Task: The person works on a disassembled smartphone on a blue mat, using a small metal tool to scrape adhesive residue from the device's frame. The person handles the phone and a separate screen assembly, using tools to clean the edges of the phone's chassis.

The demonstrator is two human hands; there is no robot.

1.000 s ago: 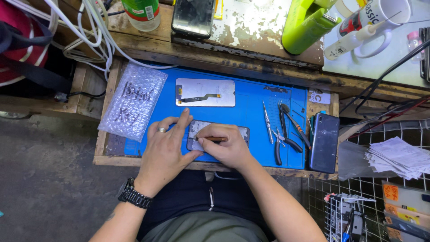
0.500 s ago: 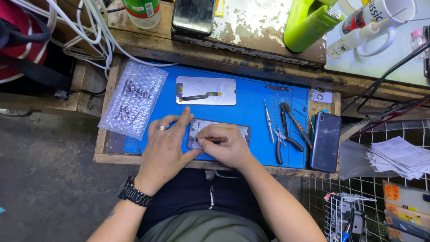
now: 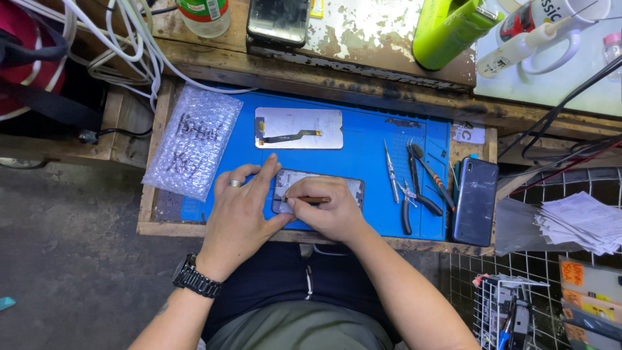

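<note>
Over a blue work mat on a worn wooden bench, I watch both hands close in on an opened phone body lying near the mat's front edge. The left hand, ring on one finger and a dark watch on the wrist, lies spread and flat, fingers extended, pressing the phone's left end against the mat; it grips nothing. The right hand is curled tight around a thin brown-handled tool, pinched between thumb and fingertips, its tip pointing left into the phone's interior.

A detached screen panel with a dangling flex strip lies face down farther back, well apart from the hands. Tweezers and pliers rest to the right, beside a dark phone at the mat's edge. A bubble-wrap pouch sits to the left.

The risk, as I judge it: the tool tip could slip under pressure and gouge a component, or the phone could skate across the mat should the bracing hand ease. The dark phone overhanging the mat's edge could be knocked off by an elbow.
</note>
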